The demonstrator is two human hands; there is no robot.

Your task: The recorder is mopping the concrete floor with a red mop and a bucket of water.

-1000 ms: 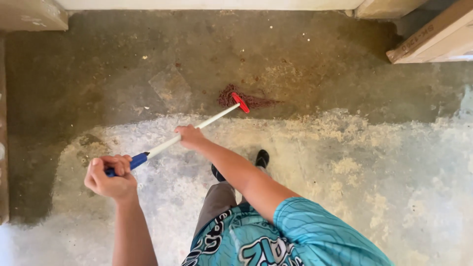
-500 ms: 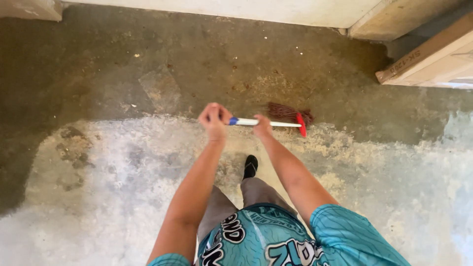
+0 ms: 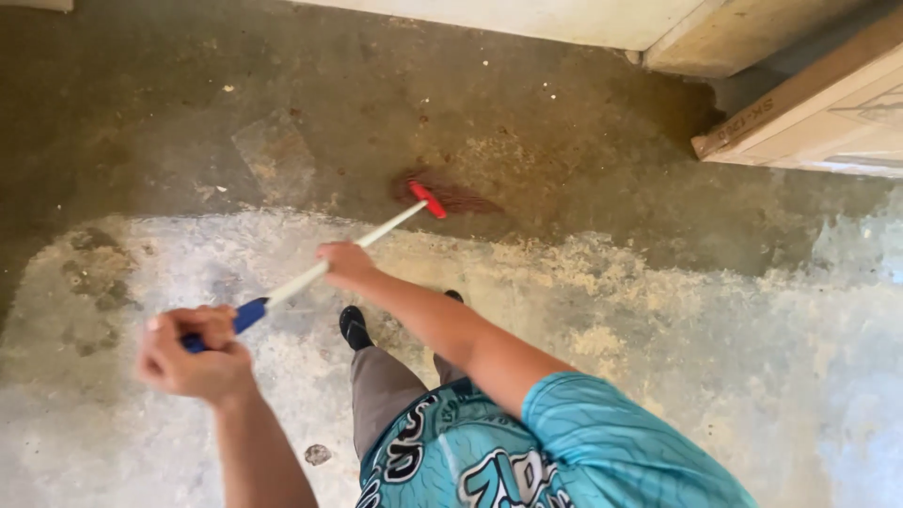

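head view: broom has swung back left since a moment ago, left hand clenched on the blue grip, right hand wrapped mid-handle, red bristles on the dark concrete floor, so sweeping continues.

Half a second back I had the broom lying nearly flat across, head out at 3 o'clock, both hands bunched mid-stick. Now it's swung round so the head sits up at 1 o'clock, my left hand dropped to 8 o'clock on the blue grip, right hand further up the white stick.
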